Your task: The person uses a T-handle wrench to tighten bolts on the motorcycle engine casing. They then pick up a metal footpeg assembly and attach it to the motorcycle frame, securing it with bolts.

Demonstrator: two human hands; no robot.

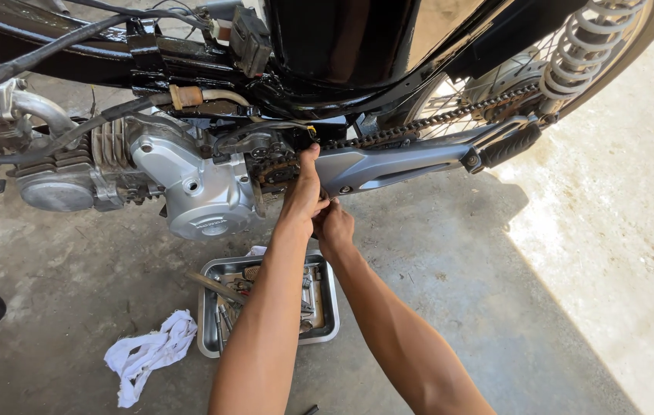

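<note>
A motorcycle drive chain [419, 127], rusty brown and greasy, runs slantwise from the front sprocket [273, 169] beside the silver engine cover up toward the spoked rear wheel. The sprocket sits exposed, its teeth dark with grime, with the chain wrapped around it. A grey swingarm [388, 165] lies just below the chain, angled the same way. All 3 parts sit low on the bike, above the concrete floor.

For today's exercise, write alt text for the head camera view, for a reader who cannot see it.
A person's left hand and right hand work at the front sprocket and chain of a black motorcycle on concrete. Below the arms lie a metal tray of tools and a white rag.
</note>
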